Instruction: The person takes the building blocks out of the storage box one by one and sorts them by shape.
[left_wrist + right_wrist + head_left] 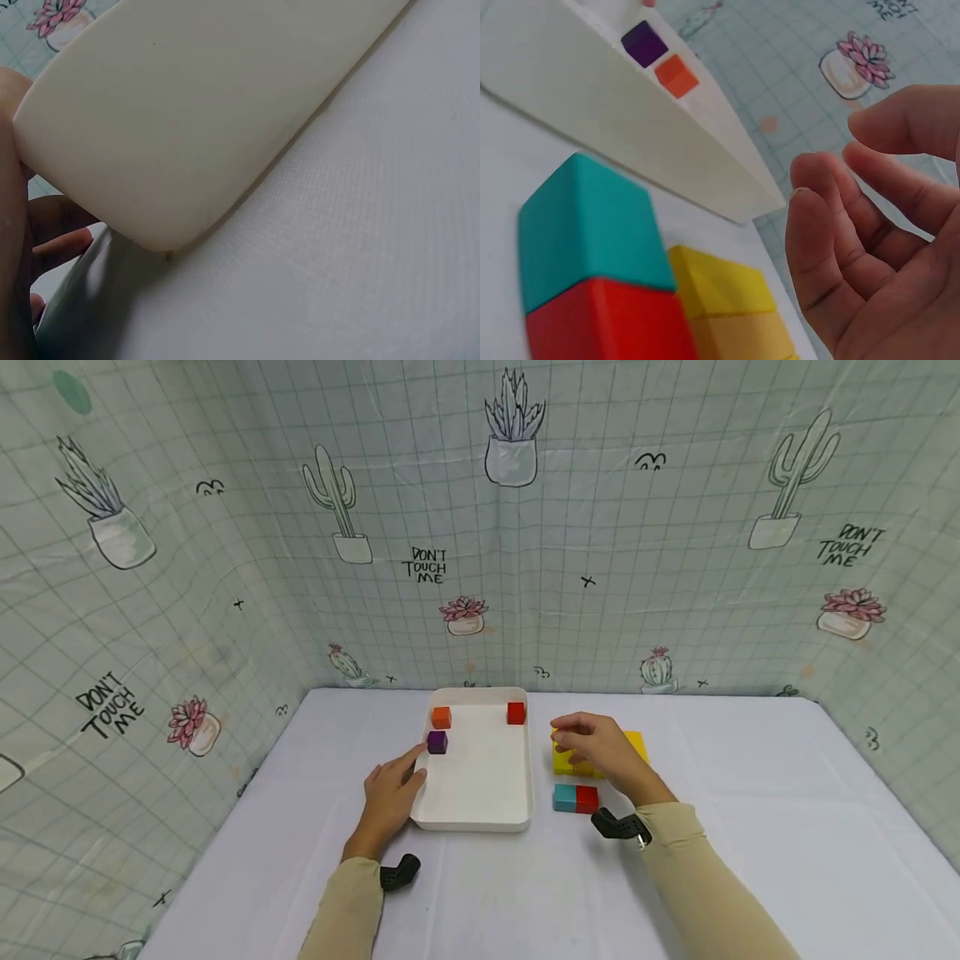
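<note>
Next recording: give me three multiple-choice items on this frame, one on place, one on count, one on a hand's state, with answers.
1. Where is the purple cube?
A. inside the white tray
B. on the tablecloth
C. in the right hand

2. How many cubes lie in the tray?
A. one
B. three
C. five

3. The right hand is
A. gripping a teal cube
B. flat on the tray
C. holding nothing, over the yellow blocks

Answers: 1 A, it sits by the tray's left wall. 2 B, orange, red and purple. 3 C, the wrist view shows bare, loosely curled fingers.
</note>
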Demonstrator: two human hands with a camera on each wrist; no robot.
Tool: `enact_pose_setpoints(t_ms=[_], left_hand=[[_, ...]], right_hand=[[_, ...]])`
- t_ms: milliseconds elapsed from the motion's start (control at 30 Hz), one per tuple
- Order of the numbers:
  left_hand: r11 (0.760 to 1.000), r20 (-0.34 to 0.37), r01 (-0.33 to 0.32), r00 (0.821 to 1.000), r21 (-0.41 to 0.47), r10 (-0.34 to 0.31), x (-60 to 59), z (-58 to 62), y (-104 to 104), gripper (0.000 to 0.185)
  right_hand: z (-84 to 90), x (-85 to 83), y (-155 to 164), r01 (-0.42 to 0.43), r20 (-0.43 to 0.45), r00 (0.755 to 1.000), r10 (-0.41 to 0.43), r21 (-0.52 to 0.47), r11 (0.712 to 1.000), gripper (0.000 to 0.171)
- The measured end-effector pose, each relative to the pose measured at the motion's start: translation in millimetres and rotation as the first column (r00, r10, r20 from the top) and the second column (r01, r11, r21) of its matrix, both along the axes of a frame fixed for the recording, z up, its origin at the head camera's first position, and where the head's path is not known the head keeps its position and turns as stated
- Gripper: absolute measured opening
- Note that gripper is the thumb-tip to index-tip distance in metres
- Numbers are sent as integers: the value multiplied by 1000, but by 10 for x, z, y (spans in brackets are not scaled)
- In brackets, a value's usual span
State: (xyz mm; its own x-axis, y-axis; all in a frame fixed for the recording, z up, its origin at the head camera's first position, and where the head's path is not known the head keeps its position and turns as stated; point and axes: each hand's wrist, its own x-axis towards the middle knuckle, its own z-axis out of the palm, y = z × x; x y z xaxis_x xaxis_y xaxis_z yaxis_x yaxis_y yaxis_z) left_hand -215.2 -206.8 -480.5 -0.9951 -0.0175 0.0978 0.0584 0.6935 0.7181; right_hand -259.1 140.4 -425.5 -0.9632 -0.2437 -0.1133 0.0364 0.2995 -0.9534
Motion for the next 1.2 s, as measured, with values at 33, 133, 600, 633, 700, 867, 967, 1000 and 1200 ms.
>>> enact_pose_setpoints(t_ms=[33, 133, 600, 633, 700, 867, 967, 1000, 1200], left_hand=[[1000, -1, 0, 1000, -1, 0, -2, -3, -1, 48], [1000, -6, 2, 1000, -1, -2, -7, -5, -5, 48], [1000, -38, 3, 999, 12, -3, -19, 4, 13, 47], [1000, -35, 1, 999, 11, 0, -16, 4, 12, 47], [1000, -33, -2, 999, 8, 2, -9, 0, 9, 47], [1000, -33, -2, 999, 6, 2, -5, -11, 3, 46], [1000, -35, -3, 999, 5, 3, -2, -8, -4, 46], [1000, -36, -4, 999, 4, 4, -1, -5, -6, 46], [1000, -38, -3, 999, 11, 4, -1, 10, -9, 46]], right_hand=[[13, -45, -27, -1, 2, 1000, 1, -5, 1000, 42], [33, -174, -98, -7, 12, 1000, 7, -16, 1000, 42], [100, -604, -360, -32, 40, 999, 32, 7, 999, 41], [90, -619, -379, -28, 43, 999, 27, 15, 1000, 41], [71, -644, -417, -19, 54, 998, 18, 22, 1000, 41], [42, -706, -492, -13, 44, 999, 11, 54, 998, 40], [31, -744, -536, -9, 27, 1000, 7, 80, 997, 39], [26, -757, -553, -10, 22, 1000, 8, 94, 996, 39], [-4, -820, -635, -23, -7, 1000, 24, 190, 982, 40]])
